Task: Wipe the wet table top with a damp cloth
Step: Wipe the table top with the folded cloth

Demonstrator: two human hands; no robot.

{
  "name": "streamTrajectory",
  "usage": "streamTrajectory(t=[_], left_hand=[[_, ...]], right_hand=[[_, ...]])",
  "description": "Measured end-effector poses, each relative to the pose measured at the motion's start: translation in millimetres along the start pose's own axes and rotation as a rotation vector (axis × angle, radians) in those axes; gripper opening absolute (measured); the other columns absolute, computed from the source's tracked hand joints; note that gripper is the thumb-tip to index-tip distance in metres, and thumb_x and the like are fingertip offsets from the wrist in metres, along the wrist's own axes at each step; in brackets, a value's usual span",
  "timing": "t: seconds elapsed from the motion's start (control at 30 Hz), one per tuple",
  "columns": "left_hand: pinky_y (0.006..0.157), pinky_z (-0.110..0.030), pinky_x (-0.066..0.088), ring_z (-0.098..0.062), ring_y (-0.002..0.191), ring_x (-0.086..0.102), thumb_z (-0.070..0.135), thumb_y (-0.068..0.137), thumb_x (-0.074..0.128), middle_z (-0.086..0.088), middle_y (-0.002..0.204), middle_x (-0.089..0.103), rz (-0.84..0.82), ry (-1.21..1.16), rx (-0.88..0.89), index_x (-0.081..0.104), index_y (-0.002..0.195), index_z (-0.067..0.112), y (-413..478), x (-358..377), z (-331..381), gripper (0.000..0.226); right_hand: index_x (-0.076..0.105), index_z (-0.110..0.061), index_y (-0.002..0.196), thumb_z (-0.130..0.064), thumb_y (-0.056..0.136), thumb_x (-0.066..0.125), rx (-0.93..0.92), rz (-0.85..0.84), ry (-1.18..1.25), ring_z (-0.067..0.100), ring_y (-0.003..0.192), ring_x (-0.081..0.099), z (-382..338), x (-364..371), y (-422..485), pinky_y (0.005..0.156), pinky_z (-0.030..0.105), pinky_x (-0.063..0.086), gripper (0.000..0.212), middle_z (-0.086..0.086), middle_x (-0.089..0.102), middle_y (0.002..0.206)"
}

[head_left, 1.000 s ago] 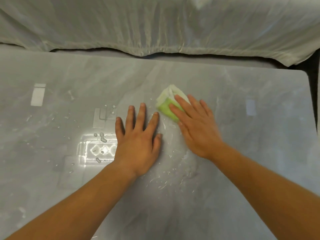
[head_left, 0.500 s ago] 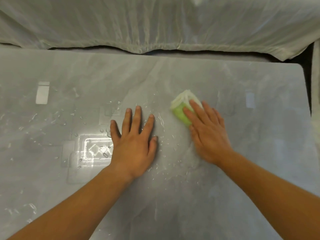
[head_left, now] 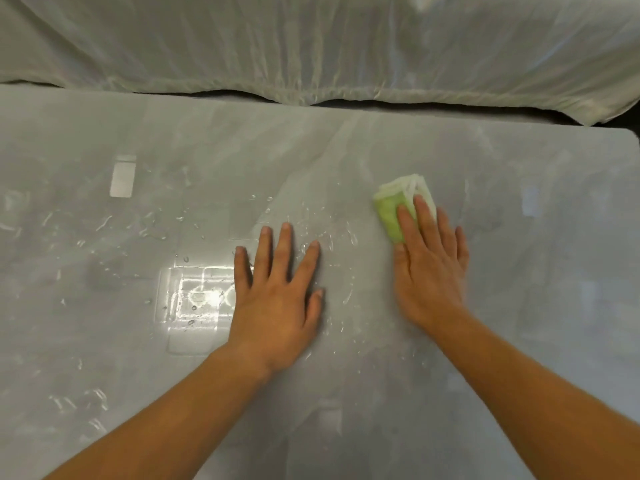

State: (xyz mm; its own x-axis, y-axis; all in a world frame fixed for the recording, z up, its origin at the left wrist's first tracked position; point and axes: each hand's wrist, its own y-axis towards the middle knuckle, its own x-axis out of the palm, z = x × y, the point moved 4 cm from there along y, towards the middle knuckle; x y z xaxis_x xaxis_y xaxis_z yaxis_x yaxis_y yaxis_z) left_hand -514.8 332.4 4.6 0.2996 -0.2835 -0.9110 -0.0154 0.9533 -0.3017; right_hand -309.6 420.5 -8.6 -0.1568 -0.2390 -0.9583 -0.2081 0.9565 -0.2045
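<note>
A wet table top point(head_left: 346, 140) is shown in mid-wipe: a folded green-and-white cloth point(head_left: 398, 206) is pressed flat against the grey marbled surface by the right hand point(head_left: 429, 268), at right of centre. The cloth is not gripped. It is pinned under outstretched fingers point(head_left: 424, 216), with its far and left portions showing beyond the fingertips and the rest hidden beneath the hand. The left hand point(head_left: 277, 296) is laid palm-down and spread on the bare surface, holding nothing, just left of the cloth hand and apart from it.

Water droplets point(head_left: 311, 220) and streaks are seen between the hands and scattered across the left half of the table, around a bright reflection point(head_left: 197, 292). The wiping step is judged to be well under way but unfinished. The next pass is judged to call for the cloth being swept left through the beaded water, with downward pressure kept so the folds are not dragged open. A pale draped sheet point(head_left: 311, 46) lies beyond the far edge.
</note>
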Motion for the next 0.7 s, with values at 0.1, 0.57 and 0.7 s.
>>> streamTrajectory(t=[0.1,0.57,0.7], left_hand=[[0.117,-0.059,-0.008,-0.028,0.148,-0.023,0.050,0.098,0.021,-0.007,0.165,-0.010,-0.005,-0.017,0.015,0.011,0.156,0.031,0.6,-0.5,-3.9,0.061],[0.118,-0.055,-0.009,-0.026,0.149,-0.020,0.050,0.098,0.022,-0.008,0.165,-0.007,0.051,-0.068,0.041,0.014,0.156,0.026,-4.9,-1.1,-2.1,0.064],[0.120,-0.052,-0.004,-0.024,0.151,-0.012,0.050,0.098,0.026,-0.008,0.165,0.001,0.079,-0.094,0.051,0.020,0.155,0.021,-27.3,-4.7,4.7,0.064]], right_hand=[[0.010,-0.034,0.158,-0.037,0.101,0.025,0.005,0.013,-0.004,0.028,0.154,0.005,-18.7,3.8,-21.0,0.124,0.047,0.002,0.059,-0.007,0.003,0.168],[0.017,-0.031,0.157,-0.037,0.103,0.022,-0.185,0.046,-0.074,0.033,0.152,0.014,-52.0,-0.3,36.4,0.121,0.053,0.014,0.055,-0.002,0.013,0.168],[0.024,-0.032,0.156,-0.036,0.103,0.026,-0.498,-0.080,-0.114,0.029,0.153,0.017,-17.9,7.5,-36.5,0.121,0.050,0.016,0.054,-0.006,0.017,0.167]])
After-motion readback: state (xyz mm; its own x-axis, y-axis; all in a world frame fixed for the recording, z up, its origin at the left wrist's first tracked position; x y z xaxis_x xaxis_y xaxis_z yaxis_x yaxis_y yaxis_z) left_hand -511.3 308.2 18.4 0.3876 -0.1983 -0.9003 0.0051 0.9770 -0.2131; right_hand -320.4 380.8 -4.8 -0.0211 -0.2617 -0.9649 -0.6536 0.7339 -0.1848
